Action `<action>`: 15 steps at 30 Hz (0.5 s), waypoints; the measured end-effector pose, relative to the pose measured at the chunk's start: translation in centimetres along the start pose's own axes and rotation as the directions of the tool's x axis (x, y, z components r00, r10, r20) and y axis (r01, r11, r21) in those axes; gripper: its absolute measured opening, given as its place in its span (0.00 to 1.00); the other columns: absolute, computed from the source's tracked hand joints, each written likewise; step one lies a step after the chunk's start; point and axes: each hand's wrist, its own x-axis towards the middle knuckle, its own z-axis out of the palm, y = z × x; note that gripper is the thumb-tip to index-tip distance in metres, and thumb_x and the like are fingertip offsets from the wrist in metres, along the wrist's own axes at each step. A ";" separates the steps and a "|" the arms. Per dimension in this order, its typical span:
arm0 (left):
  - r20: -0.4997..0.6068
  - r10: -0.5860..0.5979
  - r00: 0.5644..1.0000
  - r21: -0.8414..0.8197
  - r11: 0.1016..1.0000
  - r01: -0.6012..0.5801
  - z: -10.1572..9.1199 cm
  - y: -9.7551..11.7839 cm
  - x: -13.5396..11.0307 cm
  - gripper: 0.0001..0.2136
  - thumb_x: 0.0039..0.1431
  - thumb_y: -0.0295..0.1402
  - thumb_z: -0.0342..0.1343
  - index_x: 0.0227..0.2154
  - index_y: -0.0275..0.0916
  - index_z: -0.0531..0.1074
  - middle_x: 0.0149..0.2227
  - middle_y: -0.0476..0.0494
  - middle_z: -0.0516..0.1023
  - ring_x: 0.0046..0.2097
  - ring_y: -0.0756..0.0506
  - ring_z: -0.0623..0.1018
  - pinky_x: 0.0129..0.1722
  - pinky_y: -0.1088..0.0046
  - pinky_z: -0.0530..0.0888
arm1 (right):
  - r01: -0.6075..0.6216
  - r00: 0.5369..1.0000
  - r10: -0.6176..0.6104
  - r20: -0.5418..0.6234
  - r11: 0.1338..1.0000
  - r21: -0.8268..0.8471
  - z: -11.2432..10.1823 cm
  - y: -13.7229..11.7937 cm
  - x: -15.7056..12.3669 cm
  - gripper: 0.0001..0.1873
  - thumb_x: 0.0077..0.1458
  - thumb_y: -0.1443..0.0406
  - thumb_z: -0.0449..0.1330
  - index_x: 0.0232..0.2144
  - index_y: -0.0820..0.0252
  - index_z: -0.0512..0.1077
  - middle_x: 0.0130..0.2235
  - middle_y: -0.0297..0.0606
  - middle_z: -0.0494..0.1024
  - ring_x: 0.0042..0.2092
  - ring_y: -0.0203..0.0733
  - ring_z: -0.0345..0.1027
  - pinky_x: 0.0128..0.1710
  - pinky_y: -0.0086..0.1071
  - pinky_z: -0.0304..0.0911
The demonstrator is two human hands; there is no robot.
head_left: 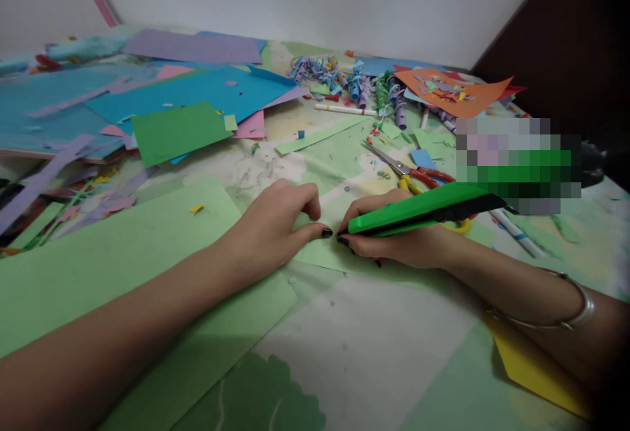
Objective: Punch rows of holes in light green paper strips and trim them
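Left hand presses loose fingers on light green paper; right hand clenches green cutter

Matt pale green paper sheet; just beside it, glossy green plastic cutter; beyond, metal-bladed scissors; printed cloth cover.

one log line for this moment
left hand: pressing paper | right hand: holding cutter, tip at paper | scissors behind
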 end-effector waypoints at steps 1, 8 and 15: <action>0.001 0.003 1.000 0.002 1.000 -0.003 0.0 0.0 0.0 0.05 0.54 0.29 0.59 0.28 0.37 0.68 0.31 0.48 0.72 0.36 0.45 0.69 0.33 0.71 0.61 | -0.005 1.000 0.005 0.001 1.000 0.004 0.0 -0.1 0.0 0.03 0.52 0.68 0.59 0.27 0.58 0.73 0.19 0.28 0.70 0.19 0.27 0.62 0.17 0.20 0.58; 0.004 0.009 1.000 0.020 1.000 -0.009 0.2 -0.1 0.0 0.05 0.55 0.29 0.59 0.28 0.38 0.67 0.30 0.48 0.72 0.37 0.45 0.69 0.34 0.71 0.62 | -0.033 0.999 0.033 -0.007 0.999 -0.008 0.1 -0.3 0.0 0.04 0.51 0.70 0.58 0.28 0.59 0.73 0.18 0.27 0.70 0.19 0.28 0.63 0.17 0.21 0.59; 0.012 -0.043 0.999 0.061 0.997 0.043 -0.9 0.5 -0.7 0.04 0.54 0.31 0.58 0.28 0.39 0.68 0.27 0.50 0.71 0.31 0.48 0.69 0.29 0.72 0.61 | 0.087 0.996 -0.087 0.009 0.973 -0.215 -0.3 -0.9 0.1 0.04 0.53 0.66 0.60 0.31 0.58 0.75 0.27 0.32 0.77 0.28 0.34 0.69 0.28 0.25 0.64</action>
